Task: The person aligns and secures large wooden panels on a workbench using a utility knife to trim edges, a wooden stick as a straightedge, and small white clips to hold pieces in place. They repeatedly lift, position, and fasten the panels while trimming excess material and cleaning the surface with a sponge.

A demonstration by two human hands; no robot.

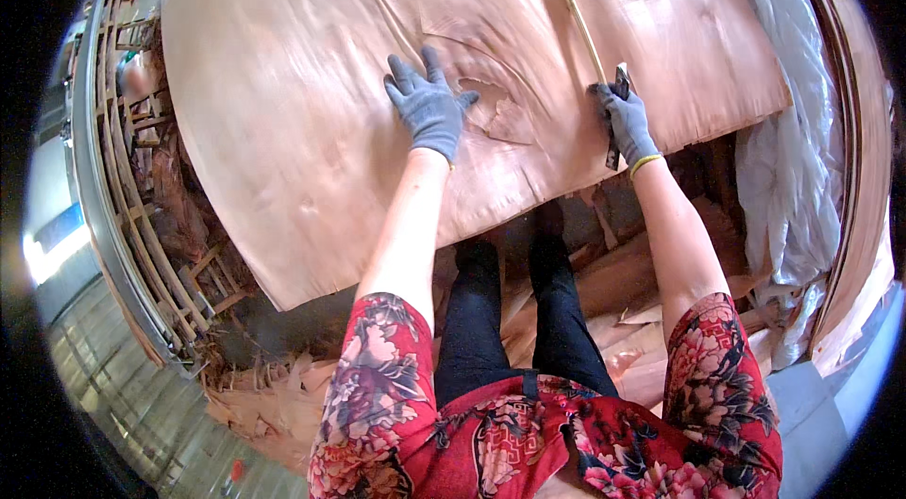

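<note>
A large sheet of pinkish-tan wood veneer [311, 150] lies before me, wrinkled, with a torn hole [486, 89] near its middle. My left hand [429, 108], in a grey glove, presses flat on the sheet just left of the hole, fingers spread. In my right hand [630, 122], also grey-gloved, is a dark, narrow tool that looks like a utility knife [613, 158]; my fingers are closed round it. A thin yellowish strip [571, 4] runs from the far edge across the sheet down to the right hand's fingertips. Whether those fingers also grip the strip cannot be made out.
Wooden slats and a metal rail [90, 169] stand along the left. Crumpled whitish plastic sheeting [793, 159] hangs at the right beside stacked sheet edges [864, 169]. Broken veneer scraps [274, 400] lie around my legs. A plank-like floor [123, 376] shows at lower left.
</note>
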